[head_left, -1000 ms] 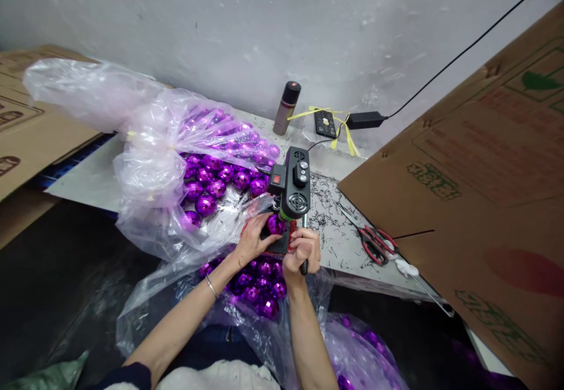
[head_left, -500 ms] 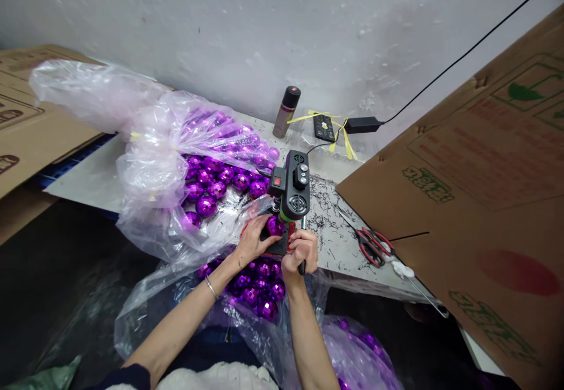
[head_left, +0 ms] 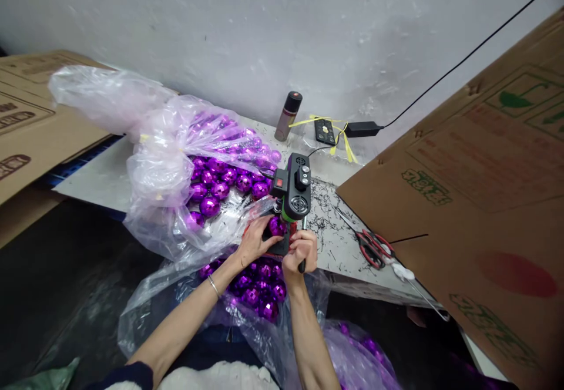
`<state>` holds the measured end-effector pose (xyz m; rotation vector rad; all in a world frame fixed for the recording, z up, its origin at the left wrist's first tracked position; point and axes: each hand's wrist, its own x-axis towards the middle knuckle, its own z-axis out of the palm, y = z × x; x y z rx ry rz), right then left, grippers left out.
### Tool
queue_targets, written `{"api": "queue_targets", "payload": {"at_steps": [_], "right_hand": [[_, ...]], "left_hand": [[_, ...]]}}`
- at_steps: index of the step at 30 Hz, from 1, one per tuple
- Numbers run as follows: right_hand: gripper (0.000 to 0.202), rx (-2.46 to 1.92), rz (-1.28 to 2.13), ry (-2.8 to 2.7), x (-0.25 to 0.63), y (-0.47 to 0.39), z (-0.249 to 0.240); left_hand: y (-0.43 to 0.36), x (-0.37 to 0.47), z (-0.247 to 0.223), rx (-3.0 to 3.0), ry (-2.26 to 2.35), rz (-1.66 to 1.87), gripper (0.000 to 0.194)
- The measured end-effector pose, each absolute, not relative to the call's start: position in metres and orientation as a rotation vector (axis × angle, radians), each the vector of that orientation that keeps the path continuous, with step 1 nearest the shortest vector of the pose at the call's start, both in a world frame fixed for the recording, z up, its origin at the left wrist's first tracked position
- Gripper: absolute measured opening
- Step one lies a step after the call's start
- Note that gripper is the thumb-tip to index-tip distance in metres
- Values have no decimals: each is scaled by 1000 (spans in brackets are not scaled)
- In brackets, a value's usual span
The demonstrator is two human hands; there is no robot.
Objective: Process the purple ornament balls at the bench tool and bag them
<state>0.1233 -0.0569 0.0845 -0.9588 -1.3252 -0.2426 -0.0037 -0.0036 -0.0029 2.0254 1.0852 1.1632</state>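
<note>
Under the head of a small black machine (head_left: 298, 187) sits a shiny purple ball (head_left: 277, 226). My left hand (head_left: 255, 242) holds this ball between thumb and fingers, over the machine's black base. The fingers of my right hand (head_left: 301, 253) are wrapped round the machine's black-tipped lever (head_left: 302, 266), on its right side. Many faceted purple balls (head_left: 210, 206) lie in a clear plastic bag (head_left: 156, 167) to the left. More purple balls (head_left: 251, 296) rest in plastic below my hands.
Red-handled scissors (head_left: 374, 249) lie at the right, beside a large cardboard box (head_left: 476, 202). A spray can (head_left: 288, 116), a black adapter (head_left: 363, 129) and yellow ties stand or lie near the wall. Black scraps litter the table (head_left: 328, 249). More cardboard (head_left: 57, 114) is at the left.
The view has shifted slightly, so things at the left appear a little further right. Both hands keep their places at the ball and the lever.
</note>
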Motion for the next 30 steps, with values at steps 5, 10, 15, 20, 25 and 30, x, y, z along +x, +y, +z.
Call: {"api": "queue_targets", "payload": {"at_steps": [5, 10, 15, 20, 25, 30], "right_hand": [[39, -1111, -92, -1292, 125, -65, 132], [39, -1092, -83, -1330, 126, -69, 136], [40, -1104, -97, -1305, 123, -70, 117], [40, -1075, -116, -1309, 122, -68, 119], [41, -1053, -163, -1331, 123, -65, 126], [39, -1020, -117, -1330, 124, -64, 131]], "left_hand": [[-15, -11, -2, 2088, 1017, 1135, 62], [-56, -42, 0, 2261, 892, 1121, 82], [-30, -72, 27, 2215, 1207, 1228, 57], [68, -79, 51, 2234, 1642, 1080, 42], [114, -60, 54, 2332, 1748, 666, 51], [110, -62, 68, 2196, 1677, 693, 57]]}}
